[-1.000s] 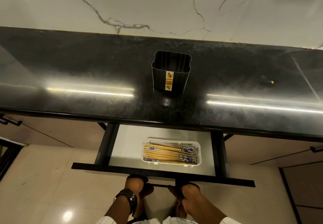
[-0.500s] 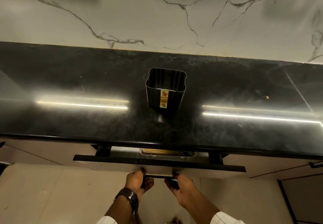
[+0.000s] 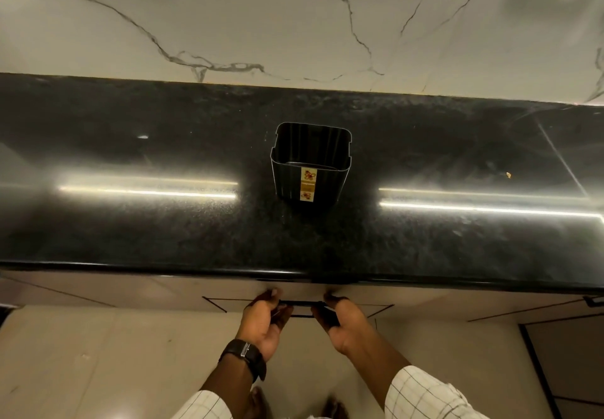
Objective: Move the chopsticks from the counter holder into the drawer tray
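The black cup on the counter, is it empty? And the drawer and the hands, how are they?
Holder: upright on the counter, no chopsticks in it.
Drawer: shut, front flush under the counter edge.
Drawer handle: gripped at both ends.
Left hand: curled on the handle.
Right hand: curled on the handle.
Wristwatch: on the left wrist.

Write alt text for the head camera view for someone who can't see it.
Both hands, left and right, grip the dark handle of a shut drawer under a black counter. A black holder stands upright on the counter, with no chopsticks visible inside.
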Action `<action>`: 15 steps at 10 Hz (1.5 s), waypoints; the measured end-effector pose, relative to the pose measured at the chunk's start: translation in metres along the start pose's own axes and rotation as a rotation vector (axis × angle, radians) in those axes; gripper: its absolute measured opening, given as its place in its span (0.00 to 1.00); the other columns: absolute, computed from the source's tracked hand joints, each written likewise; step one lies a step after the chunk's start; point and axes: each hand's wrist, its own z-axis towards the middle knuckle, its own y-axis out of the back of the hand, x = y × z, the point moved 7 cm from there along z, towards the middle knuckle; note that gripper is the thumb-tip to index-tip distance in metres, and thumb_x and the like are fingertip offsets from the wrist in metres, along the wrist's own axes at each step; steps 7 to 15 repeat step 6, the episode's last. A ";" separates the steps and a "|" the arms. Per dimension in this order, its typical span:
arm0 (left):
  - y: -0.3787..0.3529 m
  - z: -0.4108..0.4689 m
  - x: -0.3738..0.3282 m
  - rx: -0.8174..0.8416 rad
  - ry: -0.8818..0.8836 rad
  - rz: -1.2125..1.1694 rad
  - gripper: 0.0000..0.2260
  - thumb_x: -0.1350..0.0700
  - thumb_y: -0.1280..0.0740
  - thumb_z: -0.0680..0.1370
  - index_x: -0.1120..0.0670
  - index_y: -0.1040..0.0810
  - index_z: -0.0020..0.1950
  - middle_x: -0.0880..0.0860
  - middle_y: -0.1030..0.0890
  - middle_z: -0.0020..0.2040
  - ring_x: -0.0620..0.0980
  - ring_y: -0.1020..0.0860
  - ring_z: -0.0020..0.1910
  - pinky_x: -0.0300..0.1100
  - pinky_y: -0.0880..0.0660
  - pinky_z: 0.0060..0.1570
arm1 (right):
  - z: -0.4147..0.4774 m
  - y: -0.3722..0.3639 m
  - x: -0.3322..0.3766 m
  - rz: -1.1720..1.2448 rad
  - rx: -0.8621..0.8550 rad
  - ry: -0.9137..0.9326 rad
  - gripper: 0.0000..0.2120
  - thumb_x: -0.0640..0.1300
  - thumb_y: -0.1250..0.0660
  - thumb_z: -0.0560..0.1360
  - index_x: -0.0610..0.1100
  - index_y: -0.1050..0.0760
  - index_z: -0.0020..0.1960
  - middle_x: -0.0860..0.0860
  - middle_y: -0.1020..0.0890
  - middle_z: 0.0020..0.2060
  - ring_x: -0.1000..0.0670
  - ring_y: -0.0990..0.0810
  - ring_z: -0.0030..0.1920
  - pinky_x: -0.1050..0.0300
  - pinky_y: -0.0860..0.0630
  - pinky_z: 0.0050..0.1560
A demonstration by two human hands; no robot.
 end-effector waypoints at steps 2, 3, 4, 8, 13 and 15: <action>-0.011 -0.005 0.000 -0.002 -0.006 -0.148 0.23 0.73 0.47 0.80 0.59 0.28 0.71 0.62 0.24 0.67 0.61 0.26 0.68 0.57 0.30 0.69 | -0.008 0.001 -0.003 0.081 0.016 0.017 0.17 0.27 0.39 0.80 0.33 0.28 0.68 0.31 0.23 0.64 0.36 0.22 0.57 0.45 0.21 0.58; -0.017 -0.006 -0.001 -0.001 -0.010 -0.203 0.25 0.75 0.49 0.78 0.58 0.28 0.71 0.63 0.26 0.66 0.60 0.25 0.65 0.57 0.30 0.68 | -0.011 0.003 -0.007 0.078 0.042 0.030 0.19 0.27 0.42 0.81 0.36 0.29 0.71 0.32 0.23 0.64 0.37 0.21 0.58 0.43 0.22 0.61; -0.027 -0.008 -0.004 0.021 -0.014 -0.220 0.27 0.77 0.50 0.77 0.58 0.27 0.69 0.63 0.26 0.64 0.59 0.24 0.56 0.58 0.32 0.70 | -0.024 0.000 -0.004 0.037 0.104 0.064 0.23 0.26 0.45 0.81 0.40 0.32 0.74 0.35 0.22 0.65 0.38 0.22 0.63 0.39 0.28 0.68; -0.028 -0.007 0.001 0.085 0.031 -0.093 0.29 0.77 0.49 0.76 0.54 0.27 0.69 0.63 0.26 0.61 0.60 0.24 0.55 0.59 0.31 0.69 | -0.045 0.018 0.013 -0.013 0.169 0.177 0.26 0.26 0.45 0.81 0.42 0.35 0.77 0.41 0.26 0.71 0.40 0.26 0.70 0.38 0.30 0.71; -0.028 -0.007 0.001 0.085 0.031 -0.093 0.29 0.77 0.49 0.76 0.54 0.27 0.69 0.63 0.26 0.61 0.60 0.24 0.55 0.59 0.31 0.69 | -0.045 0.018 0.013 -0.013 0.169 0.177 0.26 0.26 0.45 0.81 0.42 0.35 0.77 0.41 0.26 0.71 0.40 0.26 0.70 0.38 0.30 0.71; -0.028 -0.007 0.001 0.085 0.031 -0.093 0.29 0.77 0.49 0.76 0.54 0.27 0.69 0.63 0.26 0.61 0.60 0.24 0.55 0.59 0.31 0.69 | -0.045 0.018 0.013 -0.013 0.169 0.177 0.26 0.26 0.45 0.81 0.42 0.35 0.77 0.41 0.26 0.71 0.40 0.26 0.70 0.38 0.30 0.71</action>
